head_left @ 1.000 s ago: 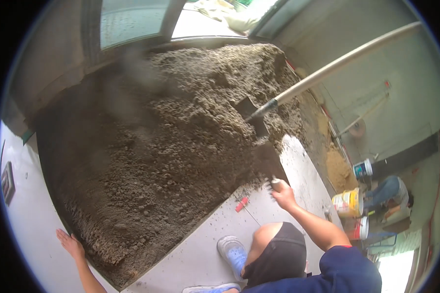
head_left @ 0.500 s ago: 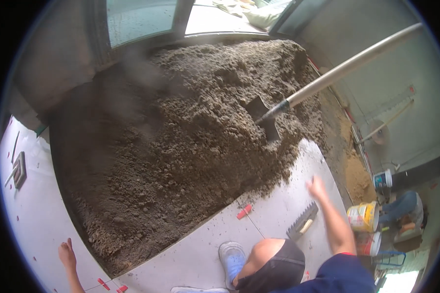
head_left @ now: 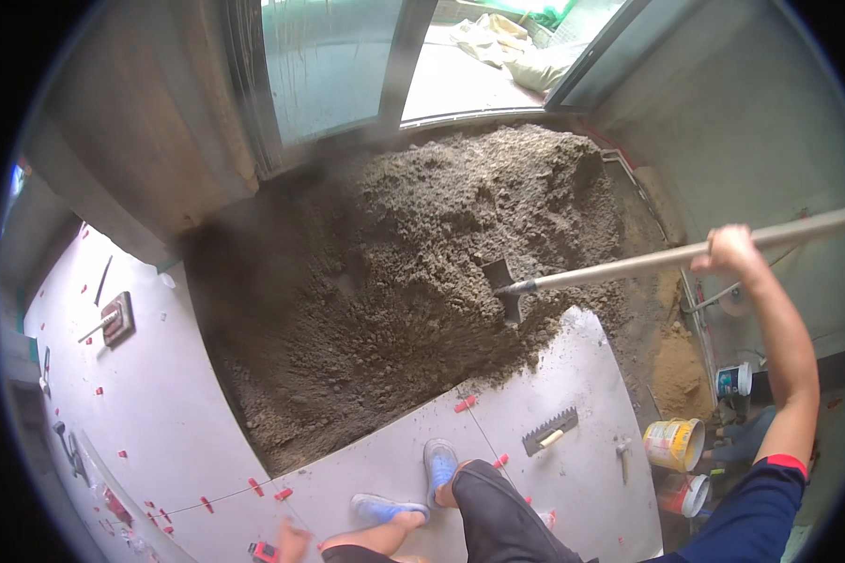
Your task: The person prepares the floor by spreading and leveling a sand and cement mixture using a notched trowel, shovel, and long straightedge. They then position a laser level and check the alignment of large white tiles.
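Across the middle of the head view, a grey-brown heap (head_left: 460,225) meets pale tiles (head_left: 160,403) dotted with red clips (head_left: 465,403). At right, the right hand (head_left: 730,251) grips the shovel (head_left: 620,268), its blade against the heap at centre. The blurred left hand (head_left: 293,541), bottom left: grip unclear. A glass door (head_left: 333,75) stands above, a grey wall (head_left: 751,122) upper right.

Daylight comes in through the glazed opening (head_left: 469,75) up top, ground outside blown out to white. Heap (head_left: 441,272) lit upper right, dark and hazy at left (can't tell if shadow or lens smudge). Pale tiles (head_left: 160,403) bright. Left hand (head_left: 294,542) blurred. Fisheye bends edges; black rim, bluish fringe.
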A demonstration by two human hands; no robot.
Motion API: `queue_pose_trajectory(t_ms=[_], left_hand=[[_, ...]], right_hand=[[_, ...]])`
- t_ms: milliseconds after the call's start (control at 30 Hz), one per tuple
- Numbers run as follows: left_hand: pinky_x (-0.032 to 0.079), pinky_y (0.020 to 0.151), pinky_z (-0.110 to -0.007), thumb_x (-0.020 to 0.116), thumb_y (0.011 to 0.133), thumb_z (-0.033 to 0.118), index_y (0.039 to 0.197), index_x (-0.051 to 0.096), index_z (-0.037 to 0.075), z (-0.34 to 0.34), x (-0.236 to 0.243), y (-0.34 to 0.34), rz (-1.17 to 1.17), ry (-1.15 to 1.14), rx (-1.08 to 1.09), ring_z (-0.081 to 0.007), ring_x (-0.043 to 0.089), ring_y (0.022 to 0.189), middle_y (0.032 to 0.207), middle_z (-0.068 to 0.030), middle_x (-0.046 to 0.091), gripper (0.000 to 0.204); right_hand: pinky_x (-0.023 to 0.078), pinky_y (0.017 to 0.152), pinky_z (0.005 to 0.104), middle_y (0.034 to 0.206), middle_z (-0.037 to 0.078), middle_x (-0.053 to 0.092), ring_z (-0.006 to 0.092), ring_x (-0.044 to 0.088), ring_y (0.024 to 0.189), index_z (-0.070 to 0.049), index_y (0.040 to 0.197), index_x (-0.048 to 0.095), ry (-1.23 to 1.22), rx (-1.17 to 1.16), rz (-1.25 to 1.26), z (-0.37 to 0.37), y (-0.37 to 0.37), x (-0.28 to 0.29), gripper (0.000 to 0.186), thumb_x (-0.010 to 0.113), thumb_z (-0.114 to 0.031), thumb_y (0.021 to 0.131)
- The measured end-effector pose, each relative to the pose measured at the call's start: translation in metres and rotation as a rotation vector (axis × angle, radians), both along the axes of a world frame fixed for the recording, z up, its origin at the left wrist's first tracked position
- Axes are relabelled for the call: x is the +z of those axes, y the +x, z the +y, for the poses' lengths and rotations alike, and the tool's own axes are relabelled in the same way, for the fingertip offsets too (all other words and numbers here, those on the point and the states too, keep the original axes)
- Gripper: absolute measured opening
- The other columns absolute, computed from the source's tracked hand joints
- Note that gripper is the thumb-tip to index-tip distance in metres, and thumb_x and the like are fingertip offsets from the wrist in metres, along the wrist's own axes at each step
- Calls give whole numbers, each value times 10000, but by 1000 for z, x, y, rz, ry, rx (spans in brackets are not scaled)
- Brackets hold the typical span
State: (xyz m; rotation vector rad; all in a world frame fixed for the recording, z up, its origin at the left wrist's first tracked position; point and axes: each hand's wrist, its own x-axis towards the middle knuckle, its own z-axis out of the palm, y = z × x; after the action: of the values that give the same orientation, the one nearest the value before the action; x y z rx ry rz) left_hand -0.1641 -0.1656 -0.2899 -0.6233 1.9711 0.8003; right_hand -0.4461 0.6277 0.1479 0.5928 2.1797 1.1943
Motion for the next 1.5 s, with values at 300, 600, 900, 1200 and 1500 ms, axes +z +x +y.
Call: queue_pose_trajectory(t_ms=[300, 600, 900, 1200, 1500], left_hand=[[358, 956, -407, 492, 840, 367, 1148, 503, -58, 131, 187, 134, -109, -53, 178, -384, 477, 1113, 1144, -284, 520, 525], [401, 912, -424, 575, 773, 416, 1166, 492, -47, 179, 270, 122, -76, 84, -214, -389, 519, 1070, 1104, -281, 551, 614], [473, 783, -391, 439, 824, 631, 1191, 380, 42, 515, 325, 15, -582, 1319, 440, -270, 575, 900, 939, -137, 573, 696], [512, 761, -468, 554, 872, 226, 780, 450, 50, 600, 425, 66, -757, 1359, 957, -214, 520, 607, 668, -72, 479, 224], [520, 629, -351, 589, 790, 96, 742, 463, 48, 639, 384, 42, -718, 1219, 836, -177, 497, 501, 599, -36, 472, 142]], right_hand=[[458, 556, 313, 649, 39, 555, 157, 540, 571, -60, 866, 563, -1039, -1496, 202, -21, 258, 132, 207, 685, -178, 746], [482, 590, 261, 681, 32, 586, 132, 572, 598, -50, 823, 570, -1183, -2111, 181, -87, 540, 245, 226, 675, -247, 787], [390, 497, 241, 579, 12, 499, 106, 471, 494, -33, 813, 529, -1335, -1850, 267, -207, 413, 275, 278, 708, -235, 748], [411, 417, 225, 608, 5, 493, 90, 481, 454, -38, 891, 480, -1629, -1665, 599, -186, 511, 349, 242, 635, -162, 753], [368, 463, 177, 716, -15, 522, 52, 474, 563, -57, 1146, 480, -1589, -2015, 775, -207, 675, 398, 446, 666, -240, 784]])
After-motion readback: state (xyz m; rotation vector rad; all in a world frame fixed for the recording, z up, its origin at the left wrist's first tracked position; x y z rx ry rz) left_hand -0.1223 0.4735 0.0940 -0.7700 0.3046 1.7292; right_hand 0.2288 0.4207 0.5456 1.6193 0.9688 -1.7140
